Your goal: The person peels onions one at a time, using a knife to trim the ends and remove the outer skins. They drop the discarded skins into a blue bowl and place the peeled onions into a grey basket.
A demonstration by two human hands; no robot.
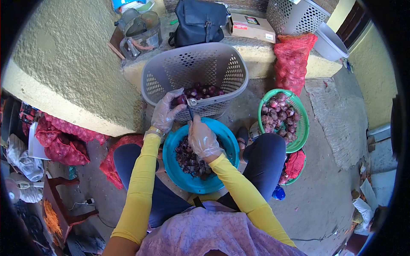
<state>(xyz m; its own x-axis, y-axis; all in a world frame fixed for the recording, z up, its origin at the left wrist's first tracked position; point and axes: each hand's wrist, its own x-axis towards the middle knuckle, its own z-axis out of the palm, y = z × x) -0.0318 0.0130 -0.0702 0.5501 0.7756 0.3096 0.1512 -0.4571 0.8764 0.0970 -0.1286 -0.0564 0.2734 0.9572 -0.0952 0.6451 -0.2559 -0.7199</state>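
Red onion (182,99) in the head view: it sits in the gloved left hand (165,112), fingers curled round it, just above the near rim of the grey basket (213,107). The right hand (204,138) clasps a small dark tool (190,112), probably a knife; loose plastic gloves could let it slip toward the left fingers. The blue basin (232,150) and knees hem in low movement; upward seems freer.
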